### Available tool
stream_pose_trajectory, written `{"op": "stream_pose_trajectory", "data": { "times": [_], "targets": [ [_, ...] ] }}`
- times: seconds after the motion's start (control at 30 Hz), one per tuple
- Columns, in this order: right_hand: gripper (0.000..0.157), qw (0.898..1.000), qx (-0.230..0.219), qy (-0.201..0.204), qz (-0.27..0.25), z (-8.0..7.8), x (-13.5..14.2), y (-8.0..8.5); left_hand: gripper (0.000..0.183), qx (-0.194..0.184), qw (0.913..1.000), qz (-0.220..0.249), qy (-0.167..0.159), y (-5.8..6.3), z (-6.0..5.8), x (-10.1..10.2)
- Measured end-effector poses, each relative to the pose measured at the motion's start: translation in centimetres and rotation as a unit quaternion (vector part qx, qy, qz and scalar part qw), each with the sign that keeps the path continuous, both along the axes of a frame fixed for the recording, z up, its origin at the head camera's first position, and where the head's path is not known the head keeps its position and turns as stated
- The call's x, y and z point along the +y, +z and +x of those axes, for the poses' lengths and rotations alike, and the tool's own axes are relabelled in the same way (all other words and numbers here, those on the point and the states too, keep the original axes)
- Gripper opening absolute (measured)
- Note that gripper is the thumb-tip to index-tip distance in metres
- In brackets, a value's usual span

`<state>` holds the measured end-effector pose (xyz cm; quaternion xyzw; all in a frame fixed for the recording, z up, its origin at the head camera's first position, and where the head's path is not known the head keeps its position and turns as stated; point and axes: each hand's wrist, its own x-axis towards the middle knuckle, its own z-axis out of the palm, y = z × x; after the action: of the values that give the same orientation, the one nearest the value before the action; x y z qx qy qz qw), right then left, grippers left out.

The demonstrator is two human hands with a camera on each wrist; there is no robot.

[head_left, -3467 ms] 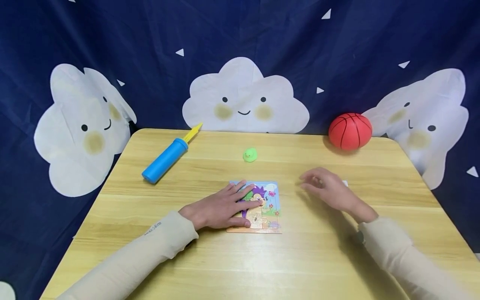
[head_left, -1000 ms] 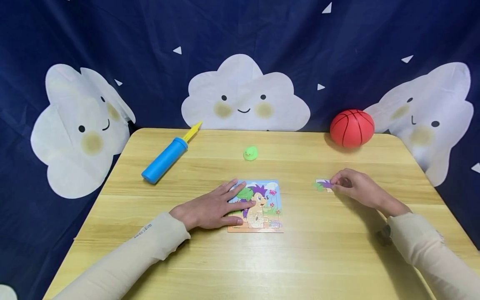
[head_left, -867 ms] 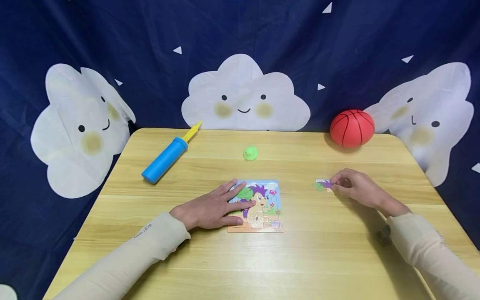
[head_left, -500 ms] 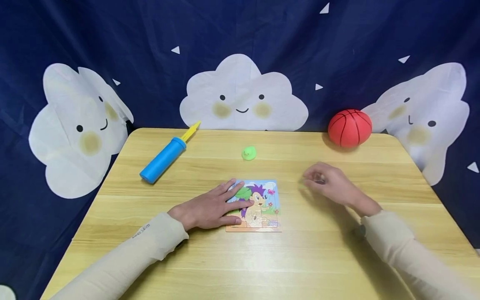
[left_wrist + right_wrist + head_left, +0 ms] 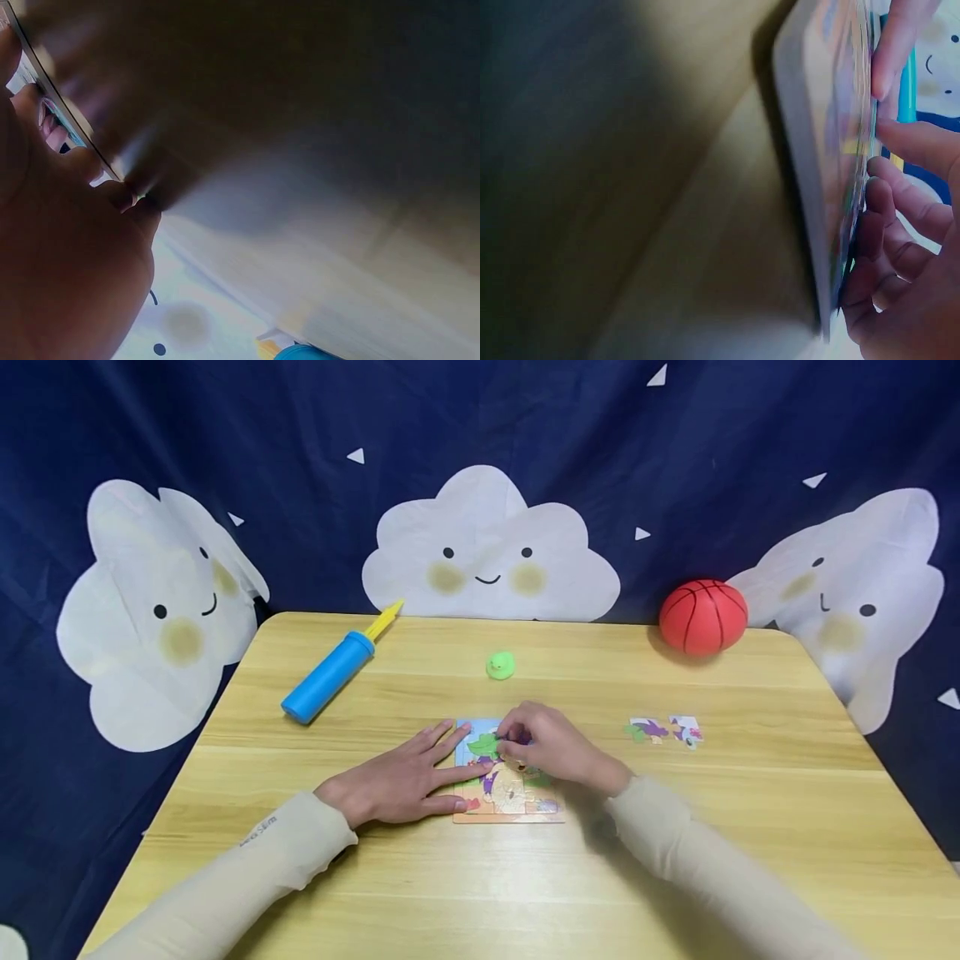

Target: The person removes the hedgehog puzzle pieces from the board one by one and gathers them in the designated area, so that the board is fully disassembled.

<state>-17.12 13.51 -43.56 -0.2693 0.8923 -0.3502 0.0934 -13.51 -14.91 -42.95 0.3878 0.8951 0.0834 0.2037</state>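
Observation:
A square jigsaw puzzle (image 5: 510,817) with a purple-haired hedgehog lies flat on the table. My left hand (image 5: 397,777) spreads straight fingers over its left side. My right hand (image 5: 555,747) bends over the upper middle of the puzzle, thumb and forefinger pinching at a puzzle piece that the hand mostly hides. In the right wrist view, the fingertips of the right hand (image 5: 907,232) meet the top of the puzzle board (image 5: 799,90). Two loose puzzle pieces lie to the right: a purple and green one (image 5: 648,728) and a white and blue one (image 5: 686,730).
A small green duck (image 5: 500,666) stands beyond the puzzle. The blue pump (image 5: 328,677) with its yellow nozzle lies at the back left, and a red toy basketball (image 5: 703,617) sits at the back right. A dark cloud-printed curtain hangs behind the table (image 5: 525,893).
My right hand has left the loose pieces on the right and travelled left onto the puzzle. Both loose pieces now show uncovered. My left hand has slid slightly left on the board.

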Motion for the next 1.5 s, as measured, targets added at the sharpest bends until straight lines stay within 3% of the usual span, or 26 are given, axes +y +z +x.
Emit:
{"op": "stream_pose_trajectory", "data": {
  "times": [0.3,0.87,1.1,1.3,1.5],
  "targets": [
    [0.016,0.999,-0.023,0.010,0.025,0.0,-2.2,-0.3,0.062,0.000,1.0000,0.003,-0.001,0.1,0.1,-0.1],
    [0.017,0.997,-0.032,0.018,0.071,-0.5,-2.3,0.5,0.060,0.009,0.9999,-0.001,-0.013,0.3,0.2,-0.1],
    [0.012,0.998,-0.018,0.027,0.045,-0.6,-2.0,0.1,0.060,0.004,0.9999,-0.001,-0.011,0.2,0.1,-0.1],
    [0.011,0.999,0.025,0.031,0.013,-0.9,0.4,0.4,0.058,0.005,1.0000,0.002,-0.008,0.1,0.1,0.0],
    [0.017,1.000,-0.007,-0.029,0.009,-0.9,6.6,1.0,0.061,0.005,1.0000,-0.005,-0.002,0.1,0.1,0.1]
  ]
}}
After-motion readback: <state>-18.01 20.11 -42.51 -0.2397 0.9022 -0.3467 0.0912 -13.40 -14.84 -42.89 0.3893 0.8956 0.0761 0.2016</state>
